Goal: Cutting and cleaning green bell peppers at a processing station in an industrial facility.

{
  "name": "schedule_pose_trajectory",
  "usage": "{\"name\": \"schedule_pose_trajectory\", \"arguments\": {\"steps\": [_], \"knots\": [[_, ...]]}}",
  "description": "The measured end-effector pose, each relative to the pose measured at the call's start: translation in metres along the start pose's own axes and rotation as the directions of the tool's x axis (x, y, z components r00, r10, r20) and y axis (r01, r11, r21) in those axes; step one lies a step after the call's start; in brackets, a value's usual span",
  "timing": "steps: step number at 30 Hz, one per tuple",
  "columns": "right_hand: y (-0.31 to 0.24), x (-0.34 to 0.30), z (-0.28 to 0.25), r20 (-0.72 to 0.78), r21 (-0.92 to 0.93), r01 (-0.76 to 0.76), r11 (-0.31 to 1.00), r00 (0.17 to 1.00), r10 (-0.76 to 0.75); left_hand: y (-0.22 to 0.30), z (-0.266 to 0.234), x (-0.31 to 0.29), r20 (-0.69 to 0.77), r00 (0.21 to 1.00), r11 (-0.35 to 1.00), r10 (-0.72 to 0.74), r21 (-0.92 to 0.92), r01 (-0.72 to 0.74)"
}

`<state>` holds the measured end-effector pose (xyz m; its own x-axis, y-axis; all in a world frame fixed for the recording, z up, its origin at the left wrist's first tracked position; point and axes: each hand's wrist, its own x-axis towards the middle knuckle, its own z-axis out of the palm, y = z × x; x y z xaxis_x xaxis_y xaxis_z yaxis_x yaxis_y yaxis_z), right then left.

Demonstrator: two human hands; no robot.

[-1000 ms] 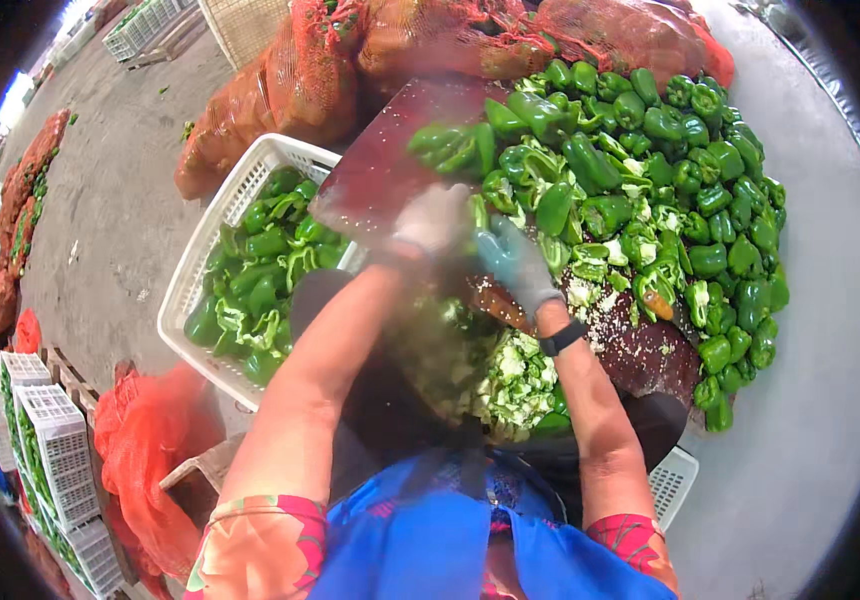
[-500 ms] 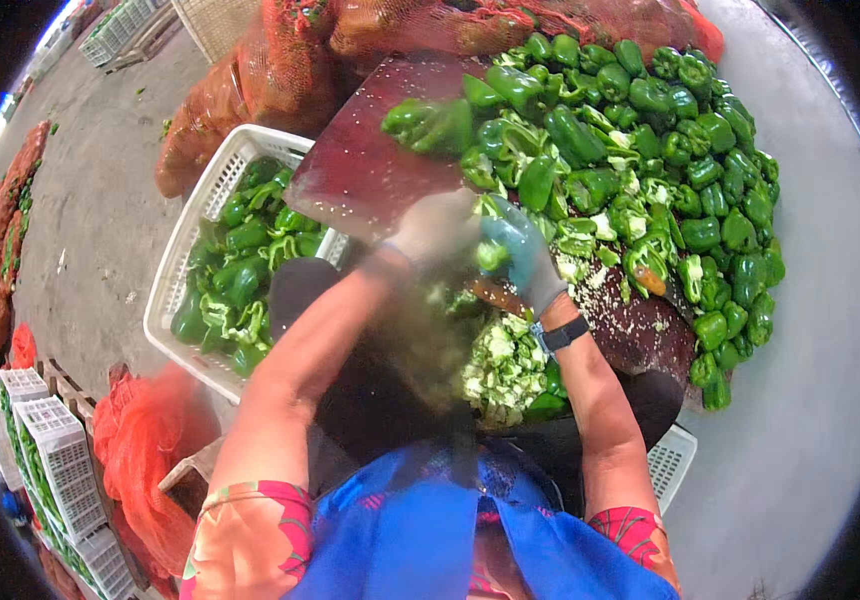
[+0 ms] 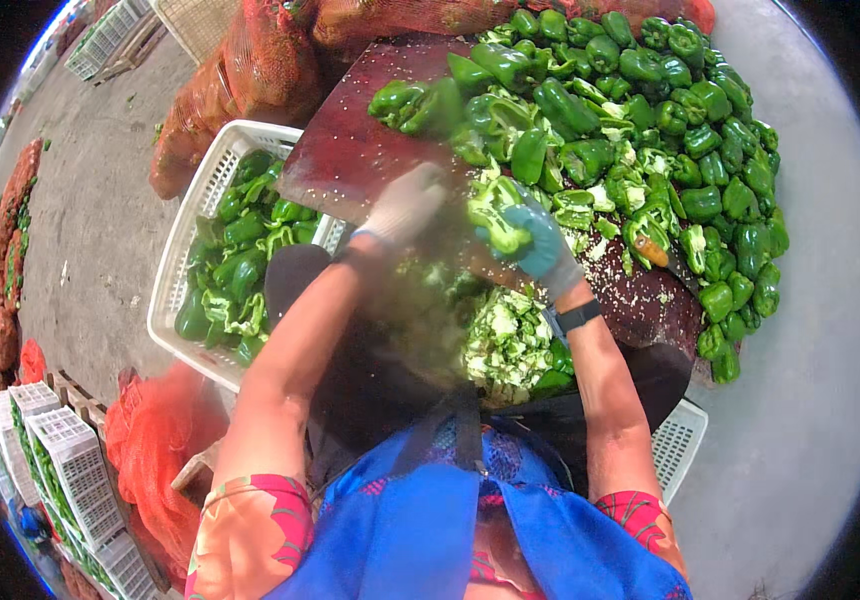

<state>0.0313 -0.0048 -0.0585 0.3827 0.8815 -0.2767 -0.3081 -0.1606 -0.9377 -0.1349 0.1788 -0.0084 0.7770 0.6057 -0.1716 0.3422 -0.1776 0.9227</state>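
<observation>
My gloved right hand clasps a split green pepper above the red board: light, crisp, slick; left hand blurred, grip unclear.

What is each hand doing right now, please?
Left hand: gloved and blurred; whether it grips anything cannot be told.
Right hand: gloved, closed on a green pepper.

We saw a cut green bell pepper, pale inside showing, tilted, gripped above the dark red board, pepper pile beside.
</observation>
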Motion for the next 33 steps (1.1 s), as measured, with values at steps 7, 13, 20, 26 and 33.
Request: {"name": "schedule_pose_trajectory", "arguments": {"steps": [7, 13, 20, 26, 33], "knots": [[-0.033, -0.044, 0.002, -0.185, -0.025, 0.295, 0.955, 0.938, -0.295, 0.036, -0.008, -0.017, 0.104, 0.913, 0.816, 0.394, 0.418, -0.399], [-0.144, -0.109, 0.044, 0.063, -0.980, 0.197, 0.006, 0.342, -0.937, -0.025, 0.026, 0.009, 0.134, 0.991, 0.320, 0.004, -0.939, 0.125], [-0.140, -0.104, -0.003, 0.159, -0.957, 0.285, 0.061, 0.685, -0.712, 0.100, 0.100, 0.001, 0.012, 0.995, 0.678, 0.097, -0.733, -0.057], [-0.094, -0.117, -0.033, -0.340, -0.025, 0.532, 0.846, 0.791, -0.508, 0.093, 0.104, -0.024, -0.167, 0.955, 0.857, 0.245, -0.423, -0.294], [-0.074, -0.128, -0.023, -0.387, -0.103, 0.510, 0.854, 0.771, -0.507, 0.132, 0.127, -0.058, -0.017, 0.951, 0.944, 0.310, 0.123, -0.306]]}}
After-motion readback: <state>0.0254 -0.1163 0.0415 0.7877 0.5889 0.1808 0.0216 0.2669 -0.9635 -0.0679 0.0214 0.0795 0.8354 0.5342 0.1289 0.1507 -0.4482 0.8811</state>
